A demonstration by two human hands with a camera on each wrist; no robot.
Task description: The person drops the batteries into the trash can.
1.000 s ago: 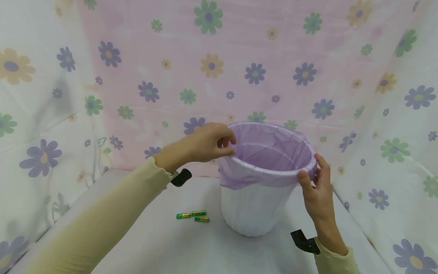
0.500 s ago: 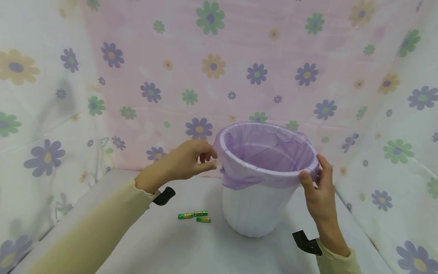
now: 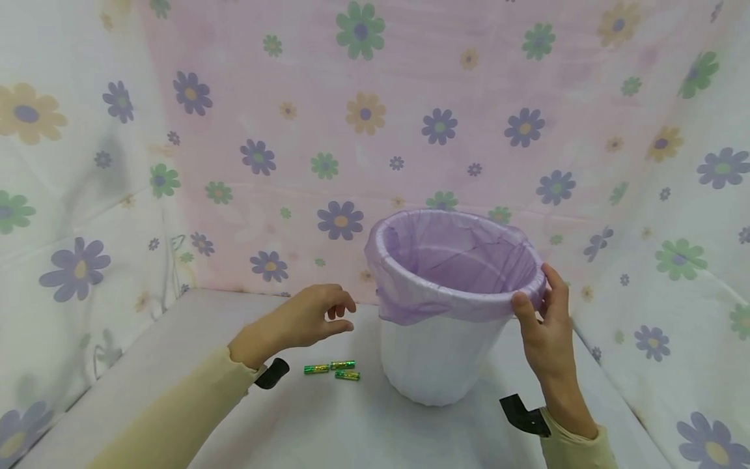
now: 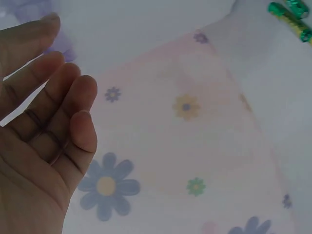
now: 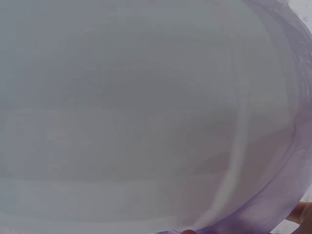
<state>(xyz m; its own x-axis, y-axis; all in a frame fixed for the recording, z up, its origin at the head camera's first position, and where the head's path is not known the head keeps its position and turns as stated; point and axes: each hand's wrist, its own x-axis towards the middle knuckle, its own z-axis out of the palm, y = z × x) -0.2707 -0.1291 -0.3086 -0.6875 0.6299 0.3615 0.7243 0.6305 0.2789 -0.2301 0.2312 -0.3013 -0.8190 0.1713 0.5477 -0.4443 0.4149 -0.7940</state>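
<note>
Your right hand grips the rim of the white wastebasket at its right side, the thumb pressed to the near face of the edge and the fingers wrapped around farther along, so your hold there closes over the purple bag that covers the rim. Your left hand hangs in the air to the left of the wastebasket, clear of it, with its fingers loosely bent and the thumb apart from them; your left wrist view shows the palm side and the curled fingertips. The wastebasket stands on the table, right of the middle in the head view, its mouth facing up toward you. The bag lines the inside in creased, see-through folds and turns over the edge all around what you can see, drooping lowest on the front left; its pale wall fills most of your right wrist view. Just beside the base, on the side toward your left hand, three green-and-gold cylinders lie on the table; they look like small batteries, though they are too small to be sure. Two lie nearly end to end and the third is just in front. Beyond the table hangs a pink and white flowered cloth.
</note>
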